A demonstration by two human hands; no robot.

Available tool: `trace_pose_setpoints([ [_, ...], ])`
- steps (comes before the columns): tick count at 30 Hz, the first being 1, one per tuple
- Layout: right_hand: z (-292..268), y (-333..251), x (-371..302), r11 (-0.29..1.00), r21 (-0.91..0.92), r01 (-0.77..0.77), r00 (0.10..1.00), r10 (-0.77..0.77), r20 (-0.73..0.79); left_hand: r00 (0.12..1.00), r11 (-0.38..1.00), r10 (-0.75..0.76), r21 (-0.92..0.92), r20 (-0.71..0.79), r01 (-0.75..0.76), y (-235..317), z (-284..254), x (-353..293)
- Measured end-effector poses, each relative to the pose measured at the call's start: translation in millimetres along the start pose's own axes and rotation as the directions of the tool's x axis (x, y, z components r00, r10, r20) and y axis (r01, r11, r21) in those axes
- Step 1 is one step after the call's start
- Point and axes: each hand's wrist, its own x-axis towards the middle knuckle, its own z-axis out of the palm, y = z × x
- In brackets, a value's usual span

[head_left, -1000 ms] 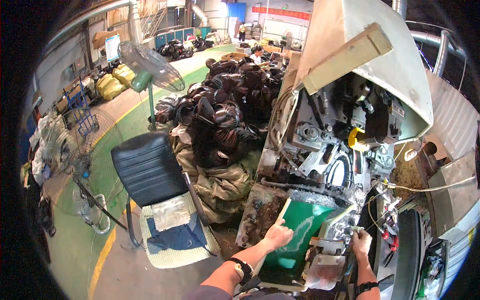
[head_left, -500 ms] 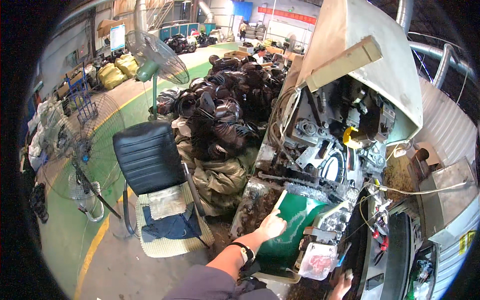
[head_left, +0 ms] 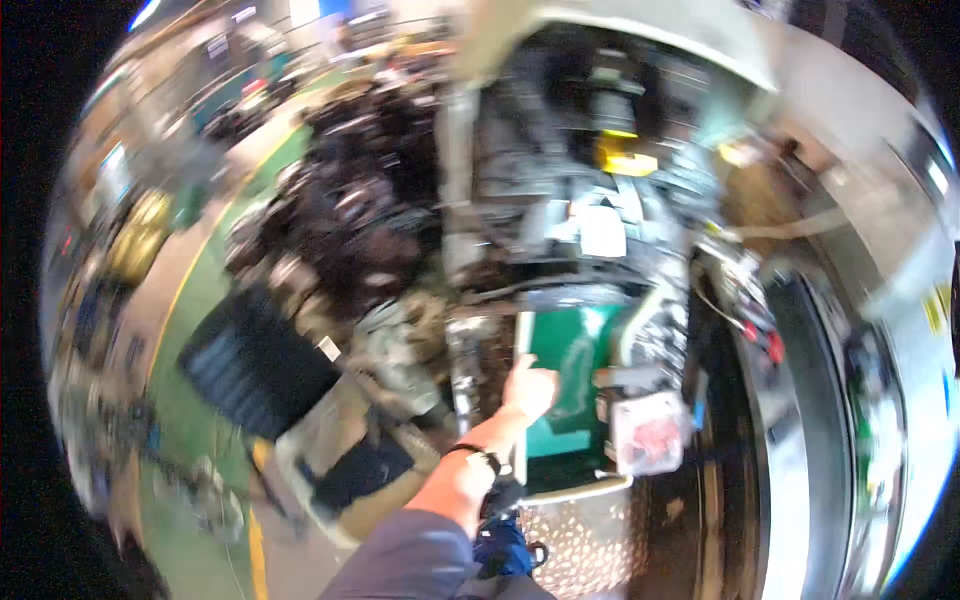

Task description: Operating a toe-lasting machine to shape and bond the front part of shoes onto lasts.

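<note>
My left hand [head_left: 530, 388] lies over the pale left rim of a green tray [head_left: 570, 350] at the front of a machine. Its index finger points forward along that rim, with the other fingers loosely curled; motion blur softens them. No loose object shows in the hand. A dark band circles the wrist. Beside the tray's right edge sits a whitish block with a reddish patch [head_left: 652, 432]. Beyond the tray, the machine's working parts surround a bright white plate [head_left: 602, 230], below a yellow part [head_left: 627, 158]. My right hand is out of view.
To the left stands a black-backed chair [head_left: 260, 355] with a dark cloth on its seat. Behind it rises a large heap of dark pieces [head_left: 370, 190]. A long dark trough [head_left: 815, 350] runs along the right, with a red-handled tool [head_left: 768, 343] near it.
The view has swung right and blurred, so the machine sits more upright and central. My left hand stays at the tray's left rim. My right hand has left the lower edge of view.
</note>
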Motion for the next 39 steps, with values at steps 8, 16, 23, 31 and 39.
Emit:
trace_pose_setpoints([
  [8,79,118,-146,0.894,0.408,-0.188,0.9,0.323,-0.293,0.996,0.51,0.068,-0.857,-0.048,-0.077,-39,-14,3],
  [16,166,214,-149,0.968,0.093,-0.233,0.924,0.25,-0.288,0.993,0.519,0.083,-0.847,-0.085,-0.116,-40,-27,10],
  [23,86,178,-77,0.88,0.39,-0.271,0.878,0.392,-0.275,0.992,0.545,0.123,-0.833,-0.035,-0.097,-27,1,3],
  [31,-128,20,67,0.984,0.156,0.085,0.94,-0.028,-0.339,0.846,0.233,-0.456,-0.88,0.276,0.413,-75,-65,65],
  [39,-259,-145,163,0.852,-0.145,0.502,0.762,-0.516,-0.392,0.927,-0.058,-0.298,-0.973,0.229,0.222,-3,-263,199],
])
